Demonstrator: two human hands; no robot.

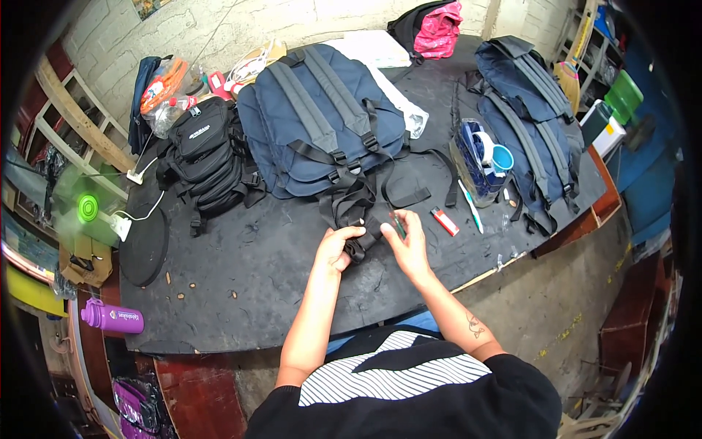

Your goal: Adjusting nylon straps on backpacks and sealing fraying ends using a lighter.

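Both my hands meet at a bunch of black webbing straps [342, 207] on the dark table [278, 271]. My left hand [335, 249] is closed, thumb and fingers pinching a folded part of the webbing. Across from it, my right hand [409, 245] grips a small tool with a green part [398, 224]; its exact kind is too small to make out. The tool's tip is close to the webbing. Just beyond lies a large navy backpack [323, 110], its grey shoulder straps facing up and black buckles toward me.
Left of the backpack stands a black bag [205, 150]. A red lighter [444, 222], a blue-and-white toothbrush-like stick [472, 207] and a clear pouch [481, 164] lie to the right, before more navy backpacks [523, 124]. A purple bottle [113, 317] and a spinning green fan [88, 208] are at left.
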